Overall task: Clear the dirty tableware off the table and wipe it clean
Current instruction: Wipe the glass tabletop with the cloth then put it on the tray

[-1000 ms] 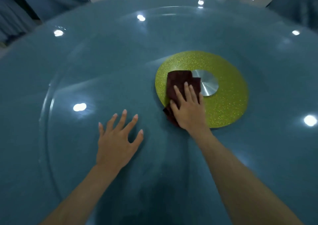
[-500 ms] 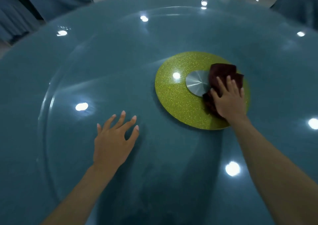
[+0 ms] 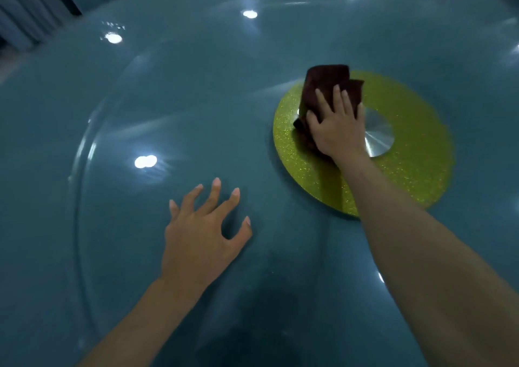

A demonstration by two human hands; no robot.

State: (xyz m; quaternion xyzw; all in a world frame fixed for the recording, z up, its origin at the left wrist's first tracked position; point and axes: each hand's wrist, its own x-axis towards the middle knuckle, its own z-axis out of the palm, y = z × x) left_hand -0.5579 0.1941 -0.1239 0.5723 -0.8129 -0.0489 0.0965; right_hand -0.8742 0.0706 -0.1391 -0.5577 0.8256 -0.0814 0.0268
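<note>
A dark red cloth (image 3: 325,85) lies on the glass turntable (image 3: 174,91) of a round blue table (image 3: 42,142), over the far left part of the glittery yellow-green disc (image 3: 415,164). My right hand (image 3: 338,126) presses flat on the cloth with straight fingers, just left of the round metal hub (image 3: 377,136). My left hand (image 3: 200,234) rests on the glass nearer to me, fingers spread and lightly bent, holding nothing. No tableware is in view.
Ceiling lights glare off the glass. The turntable's rim (image 3: 80,170) curves round at the left. Blue-covered chairs (image 3: 31,9) stand beyond the table's far left edge, and another shows at the far right corner.
My right hand has swept the cloth from the left of the hub to its right, then back to the far left part of the disc. My left hand stayed on the glass.
</note>
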